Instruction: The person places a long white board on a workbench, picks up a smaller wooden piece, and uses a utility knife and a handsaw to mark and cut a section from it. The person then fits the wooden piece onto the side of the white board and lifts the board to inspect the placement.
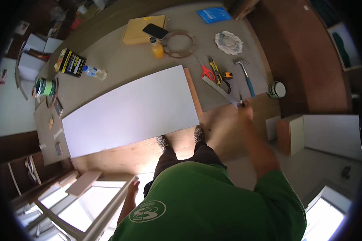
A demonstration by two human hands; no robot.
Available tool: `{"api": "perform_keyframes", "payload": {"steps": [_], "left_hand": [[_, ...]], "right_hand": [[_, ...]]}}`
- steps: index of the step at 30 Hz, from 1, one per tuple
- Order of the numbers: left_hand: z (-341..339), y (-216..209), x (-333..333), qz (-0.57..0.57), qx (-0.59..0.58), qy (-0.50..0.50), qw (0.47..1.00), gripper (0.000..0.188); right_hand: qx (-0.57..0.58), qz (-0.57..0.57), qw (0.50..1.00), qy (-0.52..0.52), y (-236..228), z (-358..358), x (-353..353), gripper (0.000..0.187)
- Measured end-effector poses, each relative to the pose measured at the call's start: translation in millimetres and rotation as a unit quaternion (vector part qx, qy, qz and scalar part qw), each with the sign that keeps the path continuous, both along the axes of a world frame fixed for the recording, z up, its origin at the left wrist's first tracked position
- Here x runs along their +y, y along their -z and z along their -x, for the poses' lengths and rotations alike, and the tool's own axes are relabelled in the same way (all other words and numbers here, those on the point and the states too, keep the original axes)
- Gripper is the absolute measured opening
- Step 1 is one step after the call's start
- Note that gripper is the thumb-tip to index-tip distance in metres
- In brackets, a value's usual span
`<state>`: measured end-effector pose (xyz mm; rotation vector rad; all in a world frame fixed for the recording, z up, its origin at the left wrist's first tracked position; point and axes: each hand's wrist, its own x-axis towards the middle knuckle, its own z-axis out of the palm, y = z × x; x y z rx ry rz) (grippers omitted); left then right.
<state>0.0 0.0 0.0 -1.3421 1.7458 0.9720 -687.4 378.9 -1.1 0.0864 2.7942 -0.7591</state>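
Observation:
Beyond the near right edge of the grey-covered table, my right hand (246, 111) is closed round the dark handle of a screwdriver (241, 94), its thin metal shaft pointing away from me. Against that hand lies the near end of a steel ruler (220, 90). My left hand (134, 187) hangs low at my left side, apart from the table; its fingers are too small to read. In front of me rests a long white panel (132, 110) with one curved edge, a brown strip (194, 92) showing along its right end.
Right of the panel lie red-handled scissors (207, 73), a yellow-black cutter (215, 70), a tape measure (228, 75) and a hammer (245, 77). Farther back are a juice bottle (157, 49), phone (155, 31), cardboard box (134, 32) and ring (180, 44). A jar (276, 89) stands right.

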Motion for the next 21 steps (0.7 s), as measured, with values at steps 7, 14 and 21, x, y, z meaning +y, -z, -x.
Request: {"api": "perform_keyframes", "payload": {"steps": [7,14,21], "left_hand": [[-57,0,164,-0.023,-0.042,-0.006,0.999,0.061],[59,-85,174,0.078,-0.012,-0.227,0.971,0.054],[99,-33,172,0.140,0.137,-0.283,0.939,0.062]], "right_hand": [[0.023,-0.085,0.995,-0.054,50,116,-9,0.035],[0.092,-0.140,0.973,-0.156,74,151,-29,0.044],[0.123,-0.092,0.955,-0.253,24,128,-56,0.047]]}}
